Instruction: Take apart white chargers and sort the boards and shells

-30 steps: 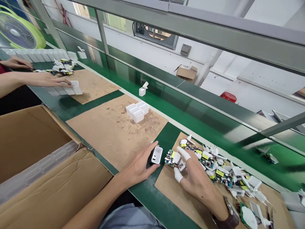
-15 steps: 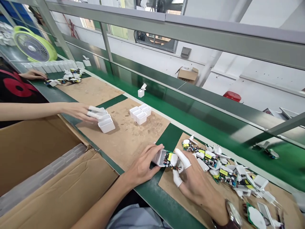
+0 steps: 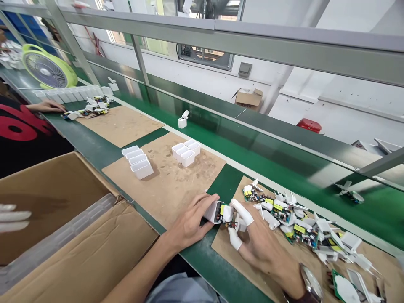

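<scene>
My left hand [image 3: 192,221] is closed around a white plastic case [image 3: 212,213], its open end turned to the right. Between the finger-cotted thumb and fingers of my right hand [image 3: 252,235] is a circuit board [image 3: 225,213] with yellow and white parts, its left end inside the mouth of the case. How deep it sits is hidden by my fingers. To the right, a pile of circuit boards [image 3: 296,227] with white plastic pieces lies on a brown board [image 3: 227,248].
White cases stand in two groups, one left [image 3: 142,168] and one further back [image 3: 187,158]. An open cardboard box [image 3: 126,240] is at left, with a co-worker's hand [image 3: 14,218] over it. A green conveyor belt [image 3: 214,134] carries a case [image 3: 182,122]. A fan [image 3: 47,69] stands far left.
The circuit board has gone slightly further into the case. A co-worker's hand has let go of the left group of cases and moved left over the cardboard box.
</scene>
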Available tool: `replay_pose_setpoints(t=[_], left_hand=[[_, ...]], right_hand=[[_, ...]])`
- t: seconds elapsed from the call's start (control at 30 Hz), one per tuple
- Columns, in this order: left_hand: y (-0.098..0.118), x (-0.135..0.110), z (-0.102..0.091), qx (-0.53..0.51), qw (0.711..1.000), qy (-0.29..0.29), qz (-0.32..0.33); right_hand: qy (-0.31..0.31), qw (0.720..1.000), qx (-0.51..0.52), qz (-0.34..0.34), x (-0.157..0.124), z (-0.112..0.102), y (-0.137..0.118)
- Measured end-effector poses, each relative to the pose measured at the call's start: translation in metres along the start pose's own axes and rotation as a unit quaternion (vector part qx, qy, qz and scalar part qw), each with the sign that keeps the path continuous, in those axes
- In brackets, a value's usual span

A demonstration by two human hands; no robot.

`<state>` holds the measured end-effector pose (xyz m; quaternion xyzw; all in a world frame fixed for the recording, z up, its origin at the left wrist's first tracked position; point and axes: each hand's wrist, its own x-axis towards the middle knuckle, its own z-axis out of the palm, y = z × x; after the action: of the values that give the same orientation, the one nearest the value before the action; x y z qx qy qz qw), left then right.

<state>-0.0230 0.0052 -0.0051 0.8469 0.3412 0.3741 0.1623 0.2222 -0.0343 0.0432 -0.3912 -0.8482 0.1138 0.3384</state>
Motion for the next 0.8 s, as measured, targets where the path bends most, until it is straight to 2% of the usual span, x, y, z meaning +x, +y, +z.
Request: replay_pose_setpoints(t=[0.27, 0.57, 0.8], left_hand=[[-0.001, -0.001, 0.001, 0.0, 1.0, 0.007, 0.01], [-0.002, -0.003, 0.002, -0.011, 1.0, 0.012, 0.009], [-0.002, -0.003, 0.002, -0.005, 1.0, 0.017, 0.006]], right_hand=[[0.018, 1.0, 0.017, 0.003, 0.0, 0.002, 0.003], [0.01, 0.999, 0.047, 0.009, -0.007, 0.007, 0.011], [0.001, 0.999, 0.03, 0.013, -0.004, 0.003, 0.005]])
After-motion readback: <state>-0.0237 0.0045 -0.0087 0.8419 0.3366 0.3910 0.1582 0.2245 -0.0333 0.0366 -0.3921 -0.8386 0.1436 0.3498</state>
